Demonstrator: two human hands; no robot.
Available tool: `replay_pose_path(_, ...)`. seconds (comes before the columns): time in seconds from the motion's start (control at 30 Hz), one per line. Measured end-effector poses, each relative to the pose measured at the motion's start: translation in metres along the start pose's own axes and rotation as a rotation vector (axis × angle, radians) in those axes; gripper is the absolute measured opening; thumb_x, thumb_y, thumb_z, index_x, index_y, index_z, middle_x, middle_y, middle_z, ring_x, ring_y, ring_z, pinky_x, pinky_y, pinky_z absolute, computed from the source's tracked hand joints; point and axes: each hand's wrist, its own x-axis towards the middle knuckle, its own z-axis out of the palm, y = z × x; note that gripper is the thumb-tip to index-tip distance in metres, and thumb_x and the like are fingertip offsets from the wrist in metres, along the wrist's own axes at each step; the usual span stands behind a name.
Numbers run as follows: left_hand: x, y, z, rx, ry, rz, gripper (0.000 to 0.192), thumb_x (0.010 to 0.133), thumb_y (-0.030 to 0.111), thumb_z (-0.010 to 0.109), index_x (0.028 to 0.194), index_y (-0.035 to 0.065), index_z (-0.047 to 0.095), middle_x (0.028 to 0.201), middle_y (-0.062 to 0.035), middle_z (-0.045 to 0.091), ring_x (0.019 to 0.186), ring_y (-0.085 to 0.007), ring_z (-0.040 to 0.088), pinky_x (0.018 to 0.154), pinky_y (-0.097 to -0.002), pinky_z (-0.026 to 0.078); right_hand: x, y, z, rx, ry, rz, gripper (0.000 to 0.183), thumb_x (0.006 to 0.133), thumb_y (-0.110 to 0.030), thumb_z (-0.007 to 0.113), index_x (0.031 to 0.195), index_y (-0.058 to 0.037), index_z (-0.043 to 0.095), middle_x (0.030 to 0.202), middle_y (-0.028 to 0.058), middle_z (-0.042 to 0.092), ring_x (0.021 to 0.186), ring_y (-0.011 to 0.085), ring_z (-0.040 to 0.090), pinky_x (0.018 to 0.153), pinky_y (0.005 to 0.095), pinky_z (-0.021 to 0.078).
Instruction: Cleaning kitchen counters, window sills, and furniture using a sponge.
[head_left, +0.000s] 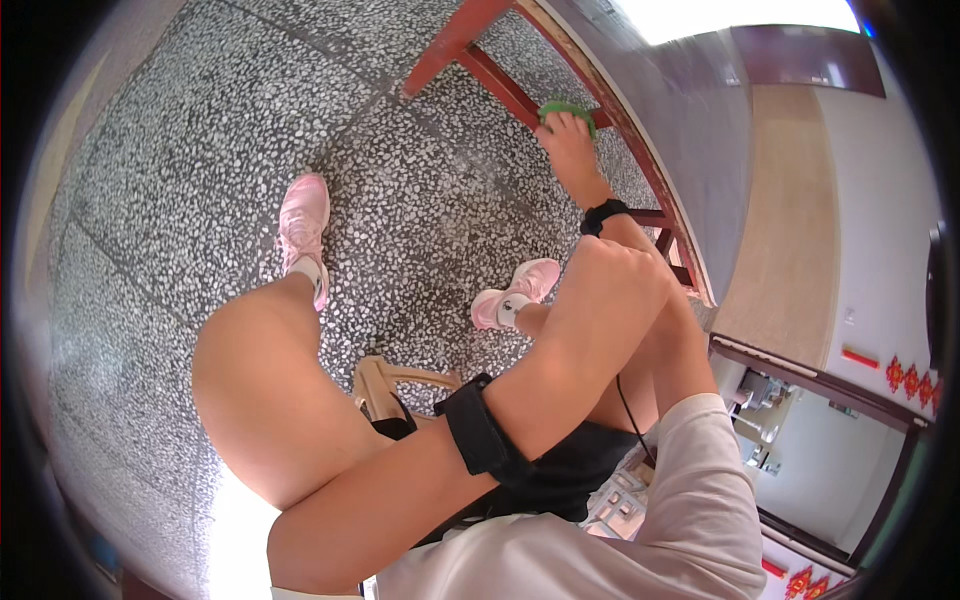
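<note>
My right hand (568, 146) reaches forward with its fingers on a green cleaning pad (566, 114). The pad presses against a red wooden stretcher (506, 86) between the legs of a table, where a second bar meets it. A black band sits on that wrist. My left arm crosses my lap, with a wide black strap on the forearm. My left hand (619, 274) is bent over by my right forearm and knee, knuckles up. Its fingers are hidden, so I cannot tell whether they hold anything.
The table's grey top (675, 112) and worn red edge run along the right. A red table leg (454, 45) slants over the speckled terrazzo floor (187, 150). A light wooden stool (379, 386) shows beneath me. Pink shoes (304, 217) stand apart. A dark-framed opening (825, 450) lies at right.
</note>
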Motion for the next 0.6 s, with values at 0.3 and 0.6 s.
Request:
replay_pose_path(0.3, -0.004, -0.017, -0.022, -0.06, 0.154, -0.032, 0.017, 0.062, 0.014, 0.065, 0.073, 0.0074, 0.054, 0.06, -0.0013, 0.06, 0.058, -0.0132, 0.062, 0.052, -0.0227, 0.044, -0.002, -0.028, -0.005, 0.213, -0.079, 0.131, 0.019, 0.07, 0.004, 0.051, 0.082, -0.0092, 0.058, 0.089, 0.0077, 0.047, 0.094, 0.0264, 0.044, 0.08, 0.0379, 0.0345)
replay_pose_path(0.6, -0.012, -0.003, -0.025, -0.055, 0.157, 0.017, 0.013, 0.067, 0.013, 0.061, 0.074, 0.0054, 0.055, 0.058, -0.0041, 0.059, 0.055, -0.0167, 0.061, 0.052, -0.0265, 0.045, -0.024, -0.048, -0.057, 0.607, -0.025, 0.641, 0.047, 0.067, -0.006, 0.06, 0.113, -0.0034, 0.049, 0.099, 0.018, 0.051, 0.093, 0.0354, 0.049, 0.082, 0.0392, 0.0406)
